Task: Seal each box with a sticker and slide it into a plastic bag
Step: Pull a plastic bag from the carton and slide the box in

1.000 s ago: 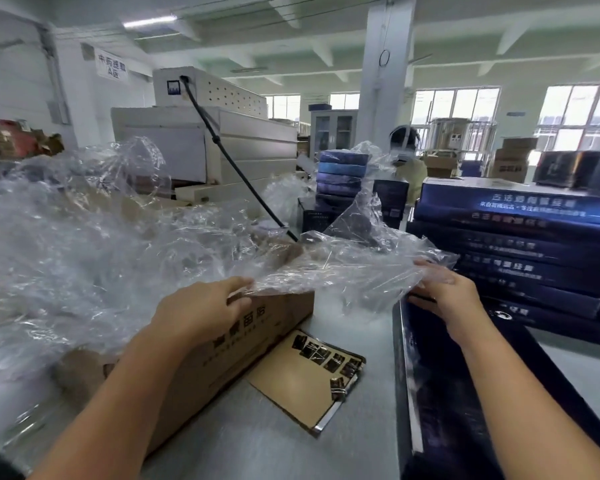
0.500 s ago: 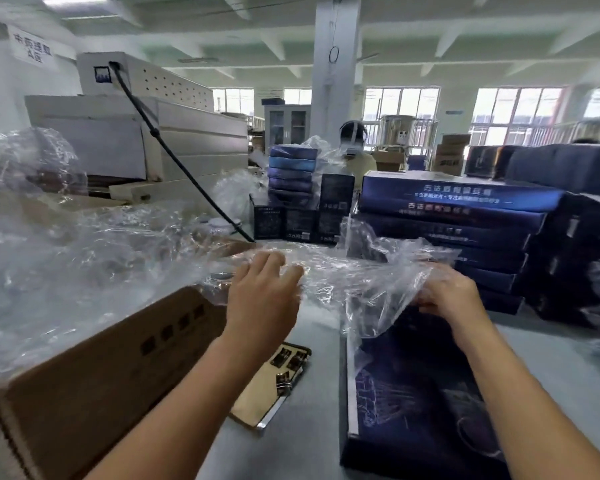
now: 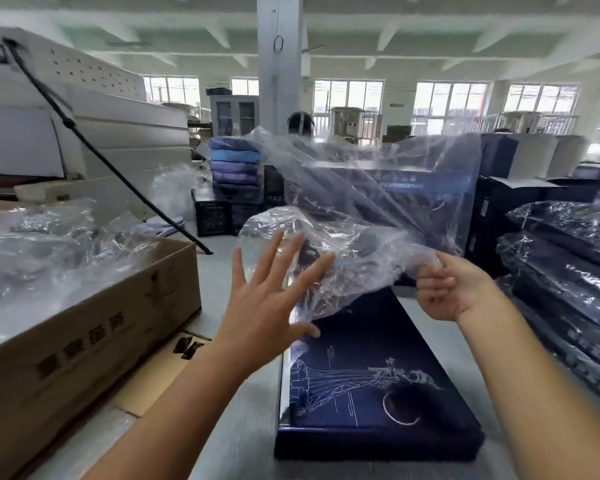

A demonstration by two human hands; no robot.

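Note:
A dark blue flat box (image 3: pixel 378 382) with a white line drawing lies lengthwise on the grey table in front of me. Above its far end hangs a clear plastic bag (image 3: pixel 371 209), billowing upward. My right hand (image 3: pixel 447 289) pinches the bag's lower edge with curled fingers. My left hand (image 3: pixel 267 299) is spread wide, fingers straight, its fingertips against the bag's crumpled left part. The box's far end is hidden behind the plastic.
A cardboard carton (image 3: pixel 84 334) full of clear bags stands at left, with a brown sticker sheet (image 3: pixel 184 348) beside it. Bagged dark boxes (image 3: pixel 565 271) are stacked at right, more blue boxes (image 3: pixel 236 164) at the back. A person sits behind them.
The bag has come free of the carton and risen over the box's far end. My left hand has let go and spread open. The view has swung right.

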